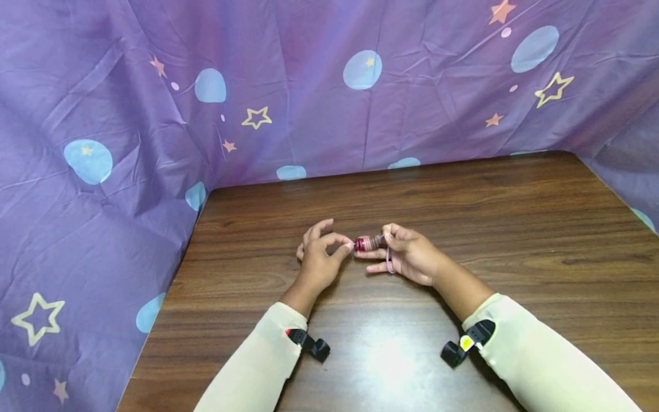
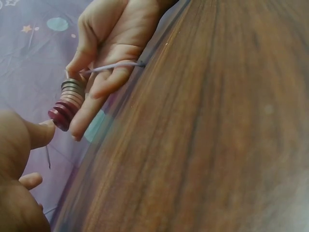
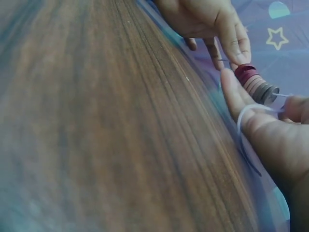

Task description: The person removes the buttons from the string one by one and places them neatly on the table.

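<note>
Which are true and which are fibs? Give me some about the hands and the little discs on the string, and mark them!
1. The left hand pinches at the red end of the discs. True.
2. The discs lie on the table. False: they are on the cord, held between both hands.
3. The right hand pinches the cord. True.
4. The purple cloth has stars on it. True.
5. Both sleeves are black. False: the sleeves are pale.

The left hand [image 3: 212, 21] pinched at the maroon end of the disc stack [image 3: 254, 84]; the right hand [image 3: 275, 140] pinched the pale cord [image 3: 239, 130] at the grey end. Both appeared just past the desk [image 3: 120, 125] edge.
</note>
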Demonstrator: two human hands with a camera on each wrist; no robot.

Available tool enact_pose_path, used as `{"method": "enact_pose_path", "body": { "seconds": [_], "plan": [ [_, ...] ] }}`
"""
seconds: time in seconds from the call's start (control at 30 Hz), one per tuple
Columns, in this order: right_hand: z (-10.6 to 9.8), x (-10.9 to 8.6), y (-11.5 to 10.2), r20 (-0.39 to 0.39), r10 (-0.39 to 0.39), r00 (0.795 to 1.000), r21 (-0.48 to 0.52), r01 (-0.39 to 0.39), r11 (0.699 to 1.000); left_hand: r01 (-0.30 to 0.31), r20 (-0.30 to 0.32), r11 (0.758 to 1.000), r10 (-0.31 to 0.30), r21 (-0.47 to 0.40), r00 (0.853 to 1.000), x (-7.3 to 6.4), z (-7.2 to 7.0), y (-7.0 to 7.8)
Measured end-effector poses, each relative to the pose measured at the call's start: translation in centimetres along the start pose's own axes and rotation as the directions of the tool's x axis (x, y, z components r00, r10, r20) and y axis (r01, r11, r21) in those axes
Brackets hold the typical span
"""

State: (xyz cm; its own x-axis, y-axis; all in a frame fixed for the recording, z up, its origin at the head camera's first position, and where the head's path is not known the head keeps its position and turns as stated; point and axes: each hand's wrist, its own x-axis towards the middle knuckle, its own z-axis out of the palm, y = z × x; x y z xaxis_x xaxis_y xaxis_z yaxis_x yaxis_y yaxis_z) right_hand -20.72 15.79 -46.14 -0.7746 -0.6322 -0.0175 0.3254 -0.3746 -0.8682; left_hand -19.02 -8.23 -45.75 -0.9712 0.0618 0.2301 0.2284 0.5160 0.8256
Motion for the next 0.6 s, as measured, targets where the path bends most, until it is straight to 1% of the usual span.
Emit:
{"method": "enact_pose_path", "body": {
  "seconds": [0.2,0.27,0.33,0.43,0.6],
  "plan": [
    [-0.22,-0.09,-0.12,0.126,-0.01,0.992,0.136,-0.007,0.991,-0.023,-0.01,1.0,0.022,-0.022,1.0,0.02,0.01,0.05],
    [-0.28,-0.09,-0.09,0.156,-0.014,0.988,0.172,-0.013,0.985,-0.035,-0.01,0.999,0.035,-0.024,0.999,0.04,0.02,0.06],
    [-0.22,-0.11,-0.12,0.171,-0.016,0.985,0.195,-0.018,0.981,-0.043,-0.007,0.999,0.043,-0.029,0.999,0.03,0.05,0.06],
    [-0.05,-0.17,-0.21,0.158,-0.016,0.987,0.197,-0.015,0.98,-0.05,-0.002,0.998,0.05,-0.034,0.999,-0.02,0.07,0.02],
    [0.29,-0.26,-0.34,0.067,0.0,0.998,0.164,-0.011,0.986,-0.058,0.008,0.998,0.058,-0.032,0.998,-0.08,0.07,-0.03]
  ]
}}
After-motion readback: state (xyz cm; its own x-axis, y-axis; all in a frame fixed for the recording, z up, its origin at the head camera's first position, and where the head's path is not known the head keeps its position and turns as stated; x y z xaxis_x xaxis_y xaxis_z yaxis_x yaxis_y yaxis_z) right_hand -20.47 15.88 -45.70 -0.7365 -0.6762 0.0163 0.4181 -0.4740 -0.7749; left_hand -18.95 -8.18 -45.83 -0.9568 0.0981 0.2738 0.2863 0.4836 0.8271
